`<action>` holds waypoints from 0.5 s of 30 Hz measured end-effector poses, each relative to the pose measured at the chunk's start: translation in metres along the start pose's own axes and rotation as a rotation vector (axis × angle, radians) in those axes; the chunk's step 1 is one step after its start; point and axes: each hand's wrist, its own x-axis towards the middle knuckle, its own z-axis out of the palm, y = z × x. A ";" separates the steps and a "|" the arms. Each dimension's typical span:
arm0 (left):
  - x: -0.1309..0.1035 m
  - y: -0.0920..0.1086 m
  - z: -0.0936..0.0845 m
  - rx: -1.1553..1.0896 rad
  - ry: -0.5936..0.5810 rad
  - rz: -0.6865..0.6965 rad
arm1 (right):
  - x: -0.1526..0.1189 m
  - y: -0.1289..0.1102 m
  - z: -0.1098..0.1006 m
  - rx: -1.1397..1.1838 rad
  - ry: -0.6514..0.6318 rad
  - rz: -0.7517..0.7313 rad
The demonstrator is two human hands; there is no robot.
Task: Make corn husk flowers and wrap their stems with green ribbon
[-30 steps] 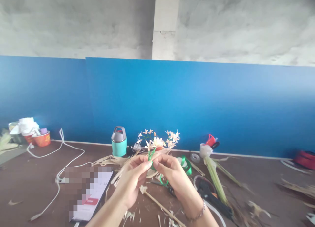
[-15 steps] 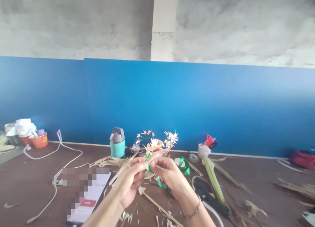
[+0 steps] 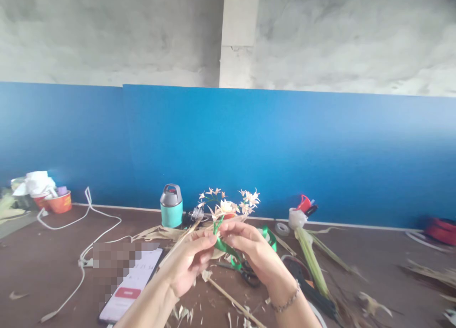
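My left hand (image 3: 192, 257) is closed in a pinch on the green stem (image 3: 217, 223) of a spray of pale artificial flowers (image 3: 227, 207), which stands upright above my fingers. Small star-shaped blossoms (image 3: 252, 198) branch out on both sides of a bigger bloom. A loose green ribbon (image 3: 223, 247) runs from the stem below my fingertips and dangles towards the table. Bent around that ribbon, close to the stem, are the fingers of my right hand (image 3: 254, 247); its palm side is partly hidden. A roll of green ribbon (image 3: 273, 242) sits behind my right wrist, half covered.
On the brown table (image 3: 142, 295) lie a phone (image 3: 131, 290), a thin stick (image 3: 231, 299), dried husks (image 3: 160, 233) and a black glue gun (image 3: 317, 295). Farther back stand a teal flask (image 3: 171, 214), a white cup with pens (image 3: 297, 218) and a tape roll (image 3: 282, 229). A blue panel (image 3: 285, 152) closes the back.
My right fingers have shifted slightly up and opened out a little, and more of the green ribbon shows hanging between my hands. The left hand keeps its hold on the stem.
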 end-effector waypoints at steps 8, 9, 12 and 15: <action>-0.003 -0.005 -0.003 -0.090 -0.101 -0.222 | -0.005 -0.001 0.006 0.109 -0.186 -0.063; -0.003 -0.004 -0.003 -0.092 -0.114 -0.231 | -0.005 -0.001 0.007 0.124 -0.189 -0.065; -0.004 -0.003 -0.003 -0.086 -0.146 -0.245 | -0.007 -0.004 0.008 0.142 -0.187 -0.044; -0.004 -0.002 -0.002 -0.044 -0.173 -0.251 | -0.009 -0.005 0.008 0.120 -0.176 -0.039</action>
